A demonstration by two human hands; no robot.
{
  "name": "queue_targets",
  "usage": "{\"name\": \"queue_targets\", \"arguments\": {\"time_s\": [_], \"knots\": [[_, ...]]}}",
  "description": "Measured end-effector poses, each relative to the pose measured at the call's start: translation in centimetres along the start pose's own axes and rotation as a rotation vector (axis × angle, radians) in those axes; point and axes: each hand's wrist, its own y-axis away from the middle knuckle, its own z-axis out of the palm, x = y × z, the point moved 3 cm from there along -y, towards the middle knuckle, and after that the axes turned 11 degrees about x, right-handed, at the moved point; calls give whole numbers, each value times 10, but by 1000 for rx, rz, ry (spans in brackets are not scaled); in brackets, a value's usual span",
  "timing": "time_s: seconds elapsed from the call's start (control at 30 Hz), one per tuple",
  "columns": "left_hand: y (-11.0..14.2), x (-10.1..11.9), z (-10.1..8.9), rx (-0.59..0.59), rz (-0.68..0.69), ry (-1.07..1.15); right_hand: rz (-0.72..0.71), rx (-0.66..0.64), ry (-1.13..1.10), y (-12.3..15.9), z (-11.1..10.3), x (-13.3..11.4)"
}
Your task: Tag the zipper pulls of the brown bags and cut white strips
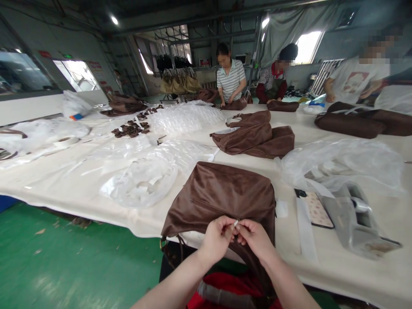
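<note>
A brown leather-look handbag (222,189) lies flat in front of me at the table's near edge, its strap (254,257) hanging toward my lap. Over the bag's near side, my left hand (220,238) and my right hand (252,238) meet with fingertips pinched together. Between them shows a small white strip (236,223), close to the bag's zip; whether it is paper or plastic I cannot make out. Both hands are closed, and the fingers hide part of what they hold.
Clear plastic bags (141,182) lie left, with bubble wrap (186,118) and small brown pieces (130,128) behind. More brown bags (257,135) sit farther back. A phone (317,210) and a tape dispenser in plastic (360,210) are at right. Several people (230,75) work across the table.
</note>
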Motion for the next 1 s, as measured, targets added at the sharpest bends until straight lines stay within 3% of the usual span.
{"name": "queue_targets", "arguments": {"time_s": [0.3, 0.5, 0.6, 0.7, 0.8, 0.9, 1.0], "knots": [[25, 18, 2, 188, 350, -341, 79, 101, -77, -1, 4, 4], [34, 9, 7, 284, 554, -490, 194, -32, -508, 7, 8, 2], [36, 5, 9, 275, 619, -514, 217, -64, -604, 10, 9, 4], [35, 2, 8, 265, 557, -421, 201, -95, -627, 11, 10, 7], [30, 0, 3, 315, 398, -338, 177, -117, -625, 11, 11, 10], [25, 2, 0, 225, 265, -359, 174, -122, -621, 11, 9, 12], [22, 10, -1, 148, 229, -358, 176, -137, -604, 11, 8, 12]]}}
